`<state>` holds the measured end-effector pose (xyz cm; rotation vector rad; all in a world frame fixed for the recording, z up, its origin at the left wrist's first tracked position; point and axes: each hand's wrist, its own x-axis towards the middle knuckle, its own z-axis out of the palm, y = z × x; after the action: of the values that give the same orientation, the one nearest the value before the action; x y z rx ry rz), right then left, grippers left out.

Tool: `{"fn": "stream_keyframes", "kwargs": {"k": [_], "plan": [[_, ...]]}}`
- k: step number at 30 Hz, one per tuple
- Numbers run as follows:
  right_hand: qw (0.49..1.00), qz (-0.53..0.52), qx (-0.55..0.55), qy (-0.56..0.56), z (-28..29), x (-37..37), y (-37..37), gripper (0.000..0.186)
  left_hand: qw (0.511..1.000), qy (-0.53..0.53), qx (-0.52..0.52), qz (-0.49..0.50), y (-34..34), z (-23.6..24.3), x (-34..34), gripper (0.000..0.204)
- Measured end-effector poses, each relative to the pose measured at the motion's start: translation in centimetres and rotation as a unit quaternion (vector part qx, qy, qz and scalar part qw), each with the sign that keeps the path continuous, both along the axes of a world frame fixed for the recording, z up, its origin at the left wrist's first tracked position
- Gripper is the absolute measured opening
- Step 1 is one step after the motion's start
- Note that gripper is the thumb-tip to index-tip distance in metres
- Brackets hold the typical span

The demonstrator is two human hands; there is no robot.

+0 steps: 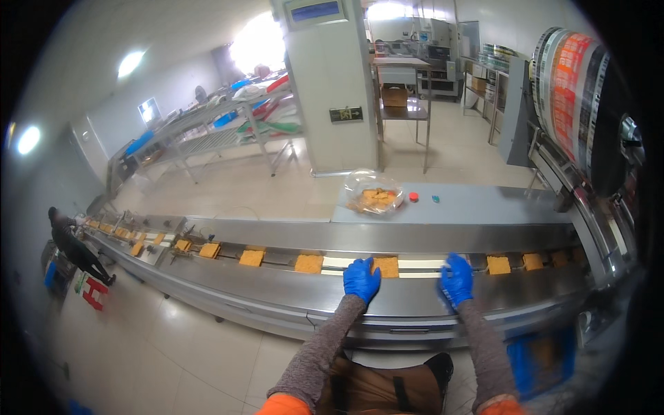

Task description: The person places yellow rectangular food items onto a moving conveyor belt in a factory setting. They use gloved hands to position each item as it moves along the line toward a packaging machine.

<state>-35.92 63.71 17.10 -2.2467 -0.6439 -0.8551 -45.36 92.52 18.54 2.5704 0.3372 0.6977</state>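
Both my hands wear blue gloves over the conveyor channel (335, 264). My left hand (361, 279) lies at the left edge of a square orange-brown biscuit (389, 268), its fingers forward and a little bent; whether it presses on the biscuit I cannot tell. To its left sits another biscuit (308, 264), apart from the glove. My right hand (457, 280) hovers at the channel further right, fingers loosely bent with nothing visible in them, slightly blurred. The nearest piece to its right is another biscuit (498, 265).
A clear plastic bag (374, 192) of biscuit pieces lies on the grey ledge (477, 202) behind the line, beside a small red cap (413, 197). Large film rolls (568, 97) stand at right. Below them is a blue crate (543, 363). Another person (75, 242) stands far left.
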Motion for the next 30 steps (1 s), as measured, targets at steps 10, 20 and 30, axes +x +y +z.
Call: {"fn": "stream_keyframes", "kwargs": {"k": [10, 20, 30], "plan": [[0.920, -0.143, -0.207, 0.299, 3.3, -2.1, 8.6, 0.113, 0.991, -0.094, -0.064, 0.073, 4.8, -1.0, -2.7, 0.045], [0.900, -0.159, -0.220, 0.342, 3.1, 2.4, 3.2, 0.112, 0.987, -0.136, 0.000, 0.090, 11.2, -3.8, -5.4, 0.048], [0.949, -0.267, -0.116, 0.118, 2.5, 7.0, -21.4, 0.097, 0.979, -0.078, 0.023, 0.189, 13.9, -2.5, -8.9, 0.042]]}}
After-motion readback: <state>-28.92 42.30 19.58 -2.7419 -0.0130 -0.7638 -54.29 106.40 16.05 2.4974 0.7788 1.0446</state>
